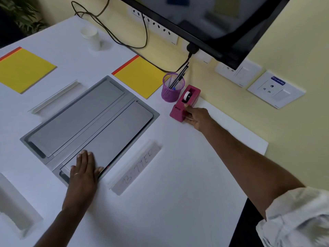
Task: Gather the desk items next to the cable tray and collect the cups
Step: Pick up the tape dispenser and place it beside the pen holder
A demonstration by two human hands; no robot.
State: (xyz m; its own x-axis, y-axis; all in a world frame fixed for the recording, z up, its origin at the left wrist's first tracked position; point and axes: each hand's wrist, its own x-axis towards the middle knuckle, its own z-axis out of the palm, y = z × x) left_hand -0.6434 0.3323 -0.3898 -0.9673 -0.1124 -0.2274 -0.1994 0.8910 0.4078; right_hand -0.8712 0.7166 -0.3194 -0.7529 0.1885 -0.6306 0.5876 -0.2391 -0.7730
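A grey cable tray (71, 122) with two flat lids is set into the white desk (178, 184). My left hand (83, 173) rests flat, fingers straight, on the near lid's front corner. My right hand (195, 115) grips the near end of a magenta tape dispenser (184, 102) that stands on the desk near the wall. Just left of it is a purple mesh pen holder (171, 87) with dark pens. Two yellow notepads (140, 76) (23, 68) lie flat behind the tray. A stack of white paper cups (90, 37) stands at the far edge.
A black monitor (213, 22) hangs over the desk's back right, and its black cables (124, 38) trail across the desk. Wall sockets (276, 89) line the yellow wall. Recessed slots (135, 168) (55, 97) (14, 204) are cut into the desk around the tray.
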